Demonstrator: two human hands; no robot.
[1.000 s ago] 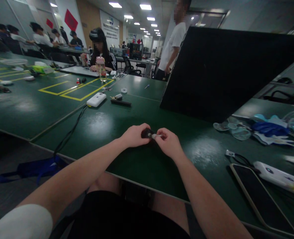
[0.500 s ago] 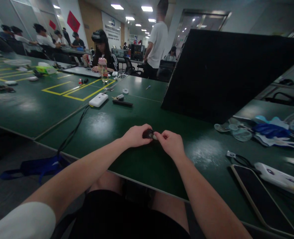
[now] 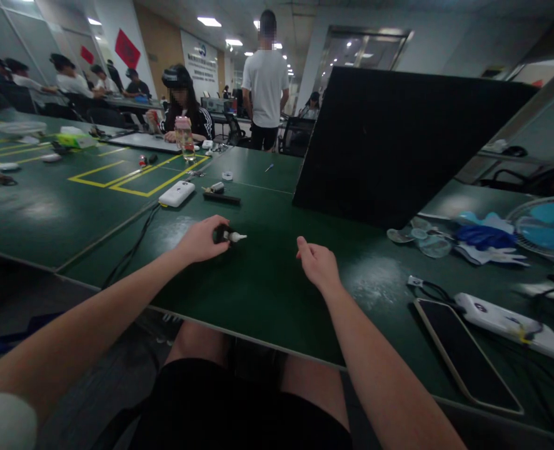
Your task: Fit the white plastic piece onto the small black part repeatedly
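Note:
My left hand (image 3: 202, 240) is closed around a small black object with a white tip (image 3: 230, 237), which rests on the green table (image 3: 267, 287); the white tip points right. A hand's width to the right, my right hand (image 3: 317, 263) lies on the table with its fingers loosely curled and nothing visible in them. It is apart from the object.
A phone (image 3: 464, 353) and a white power bank (image 3: 506, 317) lie at the right. A black panel (image 3: 399, 144) stands behind. Blue gloves (image 3: 481, 237), clear discs and a fan (image 3: 546, 226) sit far right. Another white power bank (image 3: 177, 193) with a cable lies ahead left. People sit and stand beyond.
My hands have parted: the right hand let go of the white tip and moved right, the left hand carried the black object leftward. The view shifted slightly.

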